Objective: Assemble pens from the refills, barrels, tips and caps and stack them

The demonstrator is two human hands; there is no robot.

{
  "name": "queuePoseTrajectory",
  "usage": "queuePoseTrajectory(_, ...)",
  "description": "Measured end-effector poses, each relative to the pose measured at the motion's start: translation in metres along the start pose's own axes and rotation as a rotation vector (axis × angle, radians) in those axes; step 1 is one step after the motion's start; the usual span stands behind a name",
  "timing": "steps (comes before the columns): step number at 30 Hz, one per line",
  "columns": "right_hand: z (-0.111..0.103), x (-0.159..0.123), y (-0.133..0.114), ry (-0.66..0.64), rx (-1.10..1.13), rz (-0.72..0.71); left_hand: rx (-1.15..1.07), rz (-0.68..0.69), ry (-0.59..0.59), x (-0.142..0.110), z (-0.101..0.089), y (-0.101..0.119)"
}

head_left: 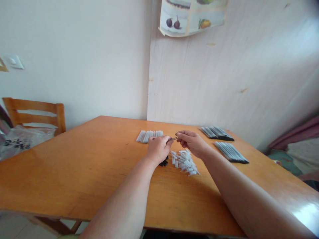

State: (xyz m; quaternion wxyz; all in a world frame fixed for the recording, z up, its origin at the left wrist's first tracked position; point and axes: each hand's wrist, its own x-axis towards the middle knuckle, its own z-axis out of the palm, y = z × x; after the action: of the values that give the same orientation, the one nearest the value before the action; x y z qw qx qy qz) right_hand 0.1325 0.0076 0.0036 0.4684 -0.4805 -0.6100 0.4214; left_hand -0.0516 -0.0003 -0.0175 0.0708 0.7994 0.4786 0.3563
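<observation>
My left hand [159, 148] and my right hand [191, 142] meet above the middle of the orange wooden table [82, 166]. Both are closed in a pinch on one thin, pen-like rod [172, 139] held between them. Just below the hands lies a pile of several small white caps [184, 162]. A small heap of dark pieces [164, 162] peeks out under my left wrist. A row of pale tubes [149, 135] lies just behind my left hand.
Two bundles of dark thin rods [216, 132] [230, 152] lie at the table's right side, near the wall. A wooden chair [35, 113] and a clear plastic bag [22, 139] stand at the left. A fruit poster [191, 16] hangs on the wall.
</observation>
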Motion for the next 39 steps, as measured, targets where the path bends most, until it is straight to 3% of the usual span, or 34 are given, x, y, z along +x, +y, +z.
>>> queuePoseTrajectory(2,-0.017,0.006,0.008,0.175,-0.008,-0.002,0.023,-0.031,0.03,0.001,0.0,-0.002)
queuePoseTrajectory(5,-0.05,0.014,0.028,0.481,-0.208,0.054,0.046,-0.056,0.077,0.001,-0.002,-0.004)
queuePoseTrajectory(7,-0.069,0.016,0.043,0.56,-0.417,0.134,0.045,-0.053,0.091,0.001,-0.002,-0.005)
queuePoseTrajectory(9,-0.08,0.016,0.057,0.554,-0.502,0.183,0.038,-0.044,0.101,0.001,-0.002,-0.005)
queuePoseTrajectory(12,-0.084,0.015,0.069,0.433,-0.774,0.282,0.04,-0.047,0.11,0.001,-0.001,-0.006)
queuePoseTrajectory(18,-0.074,0.017,0.066,0.291,-1.046,0.417,0.039,-0.035,0.133,0.001,0.002,-0.01)
queuePoseTrajectory(23,-0.07,0.017,0.063,0.255,-1.079,0.428,0.054,-0.032,0.139,0.0,0.003,-0.01)
queuePoseTrajectory(39,-0.076,0.017,0.072,0.325,-1.008,0.446,0.044,-0.048,0.111,0.0,0.003,-0.01)
